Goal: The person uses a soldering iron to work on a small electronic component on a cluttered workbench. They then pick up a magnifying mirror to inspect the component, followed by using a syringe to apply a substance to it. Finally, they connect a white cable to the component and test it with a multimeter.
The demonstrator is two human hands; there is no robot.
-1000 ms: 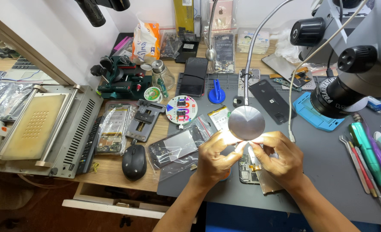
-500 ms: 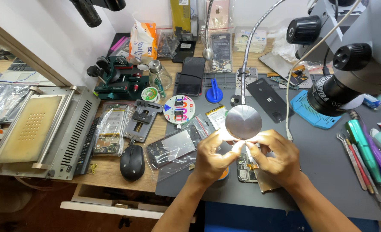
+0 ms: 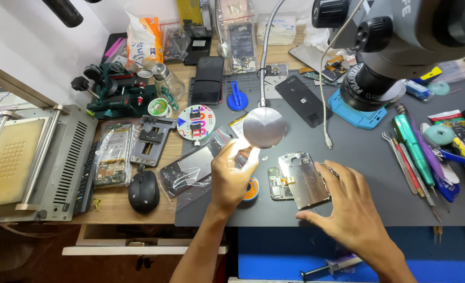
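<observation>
My left hand (image 3: 231, 175) is raised on the dark work mat (image 3: 368, 157), its fingers curled just under the round gooseneck lamp head (image 3: 264, 127). Glare hides whether they pinch anything. My right hand (image 3: 350, 209) hovers with fingers spread, the fingertips at the right edge of a silver metal phone frame (image 3: 304, 180) that lies flat on the mat. A small green circuit board (image 3: 274, 184) lies against the frame's left side, between my two hands.
A microscope head (image 3: 395, 47) hangs over the upper right. Tweezers and screwdrivers (image 3: 416, 152) lie at the right. Left of the mat are a bagged phone (image 3: 190, 169), a black mouse (image 3: 143, 192), a grey machine (image 3: 33, 157) and a round parts disc (image 3: 195, 122).
Both hands were together under the lamp over the phone parts. Now they are apart: the left has risen to the lamp head, and the right has drawn back and opened beside the frame.
</observation>
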